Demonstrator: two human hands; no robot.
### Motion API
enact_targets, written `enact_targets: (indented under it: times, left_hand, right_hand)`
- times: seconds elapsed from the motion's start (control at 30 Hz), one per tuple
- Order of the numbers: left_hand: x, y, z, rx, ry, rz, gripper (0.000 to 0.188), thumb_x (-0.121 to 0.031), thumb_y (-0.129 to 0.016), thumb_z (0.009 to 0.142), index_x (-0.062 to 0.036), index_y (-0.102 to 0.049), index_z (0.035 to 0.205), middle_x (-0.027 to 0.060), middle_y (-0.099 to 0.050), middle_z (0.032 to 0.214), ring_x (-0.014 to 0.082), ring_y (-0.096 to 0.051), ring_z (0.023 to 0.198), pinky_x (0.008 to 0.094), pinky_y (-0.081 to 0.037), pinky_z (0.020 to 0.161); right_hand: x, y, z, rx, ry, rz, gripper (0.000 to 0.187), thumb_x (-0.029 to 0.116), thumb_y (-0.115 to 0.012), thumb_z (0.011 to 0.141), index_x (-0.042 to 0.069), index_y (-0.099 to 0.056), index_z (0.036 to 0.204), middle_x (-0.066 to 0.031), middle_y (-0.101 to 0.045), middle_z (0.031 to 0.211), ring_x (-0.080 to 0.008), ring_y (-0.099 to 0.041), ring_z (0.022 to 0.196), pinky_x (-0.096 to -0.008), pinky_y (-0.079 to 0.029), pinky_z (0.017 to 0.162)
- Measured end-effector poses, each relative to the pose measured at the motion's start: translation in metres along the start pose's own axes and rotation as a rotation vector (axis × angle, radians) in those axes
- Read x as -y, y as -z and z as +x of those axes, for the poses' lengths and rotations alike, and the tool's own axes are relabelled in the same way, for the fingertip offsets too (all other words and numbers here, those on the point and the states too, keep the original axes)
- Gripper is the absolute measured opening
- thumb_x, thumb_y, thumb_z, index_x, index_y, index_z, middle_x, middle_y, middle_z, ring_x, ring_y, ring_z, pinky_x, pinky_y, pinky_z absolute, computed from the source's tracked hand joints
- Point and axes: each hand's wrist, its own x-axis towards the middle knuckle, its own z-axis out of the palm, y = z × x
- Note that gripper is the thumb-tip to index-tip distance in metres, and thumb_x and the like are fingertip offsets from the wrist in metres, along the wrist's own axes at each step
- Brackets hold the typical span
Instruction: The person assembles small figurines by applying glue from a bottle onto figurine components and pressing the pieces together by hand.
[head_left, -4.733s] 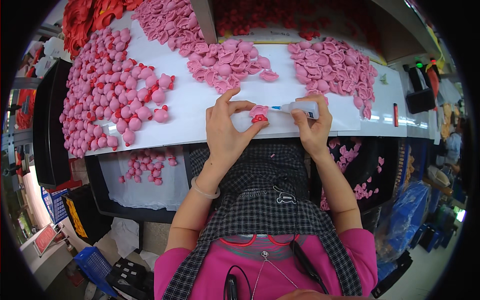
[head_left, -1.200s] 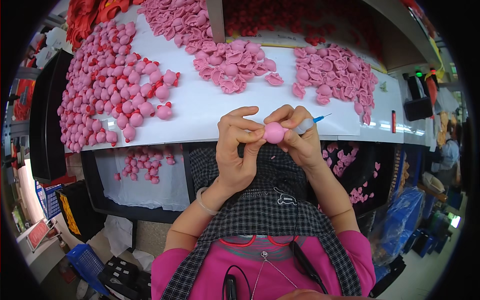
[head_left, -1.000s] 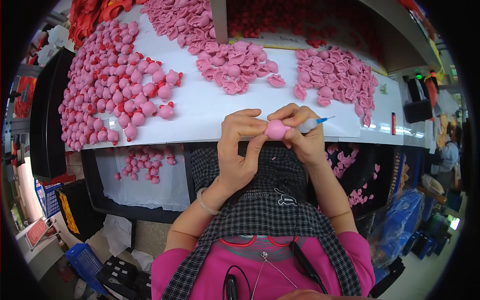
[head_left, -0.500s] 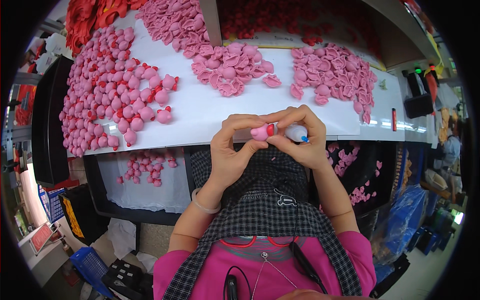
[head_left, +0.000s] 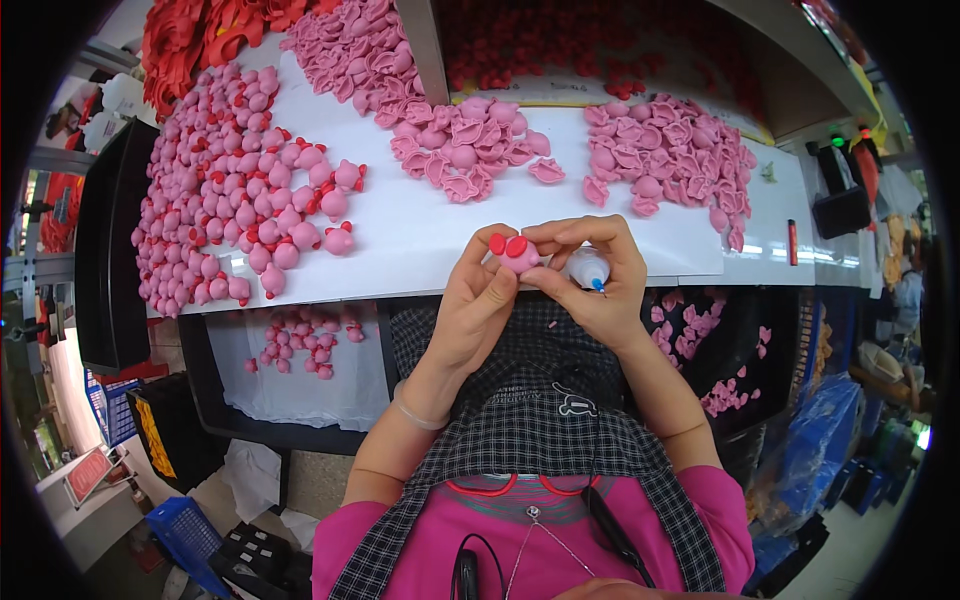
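Between the fingertips of both hands, just off the table's front edge, is a small round pink figure [head_left: 522, 261] with two red feet turned up. My left hand [head_left: 476, 305] pinches it from the left with thumb and fingers. My right hand [head_left: 612, 290] touches its right side with thumb and forefinger. Tucked in that same hand is a small white squeeze bottle [head_left: 584, 266], its blue tip pointing down toward me. Matching pink figures with red feet [head_left: 235, 200] cover the left of the table. Pink hollow pieces [head_left: 460, 145] lie in a heap beyond my hands.
Another heap of pink pieces [head_left: 672, 150] lies at the right. A red pen-like stick [head_left: 793, 242] is near the right end. Below the tabletop, a lined drawer [head_left: 290, 390] holds several figures; a dark drawer [head_left: 735, 345] holds pink pieces. A shelf [head_left: 790, 60] overhangs the back.
The pink figure has been turned in my fingers, so both red feet now show on its upper side. My left hand has shifted slightly right. The bottle stays in my right hand.
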Motion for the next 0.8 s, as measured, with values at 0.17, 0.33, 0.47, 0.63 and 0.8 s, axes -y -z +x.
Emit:
enact_targets:
  times: [0.17,0.33,0.47,0.63,0.8]
  left_hand:
    - [-0.001,-0.001,0.001,-0.004,-0.005,0.008,0.040,-0.018,-0.062,0.100,-0.0063,-0.044,0.134,0.0047,-0.053,0.126,0.0151,-0.050,0.120,0.0333,-0.037,0.107]
    - [-0.002,-0.006,0.001,-0.018,-0.091,0.085,0.043,-0.016,-0.066,0.097,-0.0045,-0.045,0.133,0.0068,-0.057,0.124,0.0172,-0.053,0.119,0.0334,-0.040,0.105]
    - [-0.007,-0.005,0.002,-0.048,-0.255,0.477,0.038,-0.015,-0.072,0.093,-0.0027,-0.055,0.124,0.0092,-0.061,0.119,0.0194,-0.056,0.117,0.0333,-0.043,0.102]
    - [-0.009,0.001,0.003,-0.043,-0.394,0.702,0.033,-0.017,-0.074,0.090,-0.0037,-0.061,0.117,0.0092,-0.062,0.116,0.0198,-0.057,0.113,0.0327,-0.043,0.100]
    - [-0.009,0.002,0.002,-0.083,-0.452,0.794,0.032,-0.019,-0.074,0.089,-0.0049,-0.062,0.116,0.0069,-0.064,0.113,0.0199,-0.057,0.108,0.0331,-0.043,0.098]
  right_hand:
    - [0.008,0.003,0.001,0.050,0.096,-0.159,0.040,-0.005,-0.079,0.080,0.003,-0.055,0.112,-0.0172,-0.071,0.113,-0.0118,-0.063,0.078,-0.0239,-0.052,0.072]
    - [0.016,-0.001,0.006,0.029,0.123,-0.251,0.024,0.000,-0.079,0.080,0.003,-0.068,0.102,-0.0137,-0.070,0.115,-0.0124,-0.062,0.081,-0.0253,-0.050,0.073]
    - [0.021,-0.001,0.004,0.024,0.102,-0.239,0.015,0.003,-0.078,0.080,0.005,-0.073,0.094,-0.0135,-0.069,0.116,-0.0137,-0.061,0.083,-0.0264,-0.049,0.075]
    - [0.019,0.000,0.005,0.030,0.117,-0.248,0.016,0.002,-0.078,0.081,0.005,-0.072,0.095,-0.0137,-0.069,0.116,-0.0154,-0.062,0.088,-0.0266,-0.049,0.076]
    - [0.010,-0.007,0.002,0.011,0.084,-0.178,0.012,0.000,-0.076,0.082,0.003,-0.071,0.093,-0.0141,-0.068,0.116,-0.0177,-0.062,0.092,-0.0279,-0.049,0.081]
